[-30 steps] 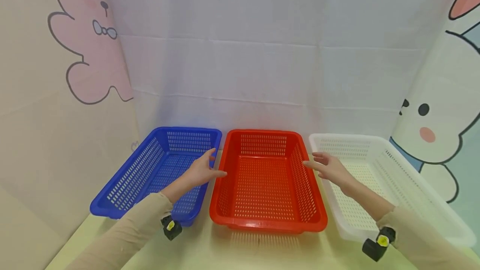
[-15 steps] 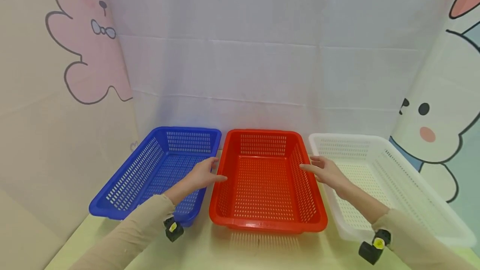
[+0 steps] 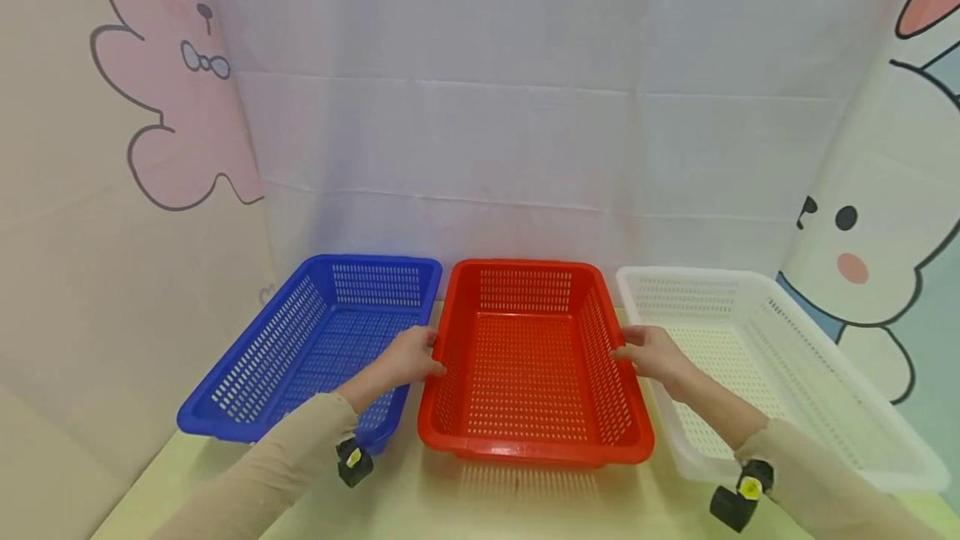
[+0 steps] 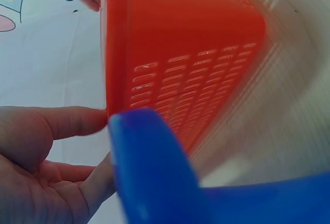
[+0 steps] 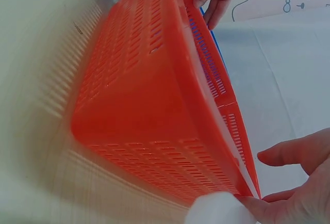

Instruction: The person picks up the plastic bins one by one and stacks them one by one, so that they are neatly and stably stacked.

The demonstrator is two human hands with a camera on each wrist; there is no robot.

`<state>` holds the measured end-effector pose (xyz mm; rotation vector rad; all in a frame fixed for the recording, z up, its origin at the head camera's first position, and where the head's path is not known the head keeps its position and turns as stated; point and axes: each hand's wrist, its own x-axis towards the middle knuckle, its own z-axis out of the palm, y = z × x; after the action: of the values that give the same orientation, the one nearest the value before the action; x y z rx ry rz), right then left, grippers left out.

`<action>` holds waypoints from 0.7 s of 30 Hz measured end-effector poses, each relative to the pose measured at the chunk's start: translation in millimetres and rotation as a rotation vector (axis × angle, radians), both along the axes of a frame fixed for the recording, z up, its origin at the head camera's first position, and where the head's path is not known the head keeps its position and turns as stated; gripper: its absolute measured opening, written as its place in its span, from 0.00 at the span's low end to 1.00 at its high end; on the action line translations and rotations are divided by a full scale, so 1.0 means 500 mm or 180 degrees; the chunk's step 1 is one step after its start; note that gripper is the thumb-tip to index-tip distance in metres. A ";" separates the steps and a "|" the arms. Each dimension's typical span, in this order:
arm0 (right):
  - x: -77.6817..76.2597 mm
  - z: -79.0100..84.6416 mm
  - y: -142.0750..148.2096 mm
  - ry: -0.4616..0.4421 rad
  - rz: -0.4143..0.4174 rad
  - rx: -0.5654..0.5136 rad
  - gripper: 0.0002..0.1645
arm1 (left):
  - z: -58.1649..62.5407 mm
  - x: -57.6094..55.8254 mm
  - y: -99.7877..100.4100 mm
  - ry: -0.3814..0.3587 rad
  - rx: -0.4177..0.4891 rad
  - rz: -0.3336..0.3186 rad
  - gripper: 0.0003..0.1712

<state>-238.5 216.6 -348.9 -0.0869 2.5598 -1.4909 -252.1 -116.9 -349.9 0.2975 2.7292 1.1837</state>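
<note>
A red plastic basket (image 3: 528,450) with slotted walls stands in the middle of the head view. My left hand (image 3: 405,359) grips its left rim, thumb over the top and fingers on the outer side. In the left wrist view, the left thumb (image 4: 77,121) meets the red rim, while a blue rim partly hides the fingers. On the opposite side my right hand (image 3: 654,354) holds the right rim, fingers low on the outside. The right wrist view shows the right thumb (image 5: 283,153) beside the top edge. Nothing lies inside the red basket.
Close on the left stands a blue basket (image 3: 217,427), its rim near my left hand. A white basket (image 3: 892,473) sits on the right, under my right forearm. All three rest on a pale table (image 3: 517,515) before a white cloth backdrop (image 3: 480,148).
Both hands have come down onto the side rims of the red basket, and their spread fingers have closed in around the edges. The baskets have stayed in place.
</note>
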 end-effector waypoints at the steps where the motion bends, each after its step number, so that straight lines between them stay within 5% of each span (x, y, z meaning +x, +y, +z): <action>1: 0.000 -0.001 0.001 -0.0008 0.0014 -0.0009 0.32 | -0.002 0.000 0.000 0.0021 -0.0008 -0.0017 0.21; 12: 0.001 -0.007 0.003 0.0061 0.0115 -0.0012 0.39 | -0.004 -0.004 -0.002 0.0064 -0.0013 0.0028 0.19; 21: 0.006 -0.013 0.007 0.0140 -0.0060 -0.0197 0.40 | -0.005 -0.021 -0.010 -0.0092 0.0189 0.0150 0.24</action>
<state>-235.7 220.2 -355.5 -0.1051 2.5553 -1.5928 -262.7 -121.7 -352.4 0.2225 2.6940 1.2729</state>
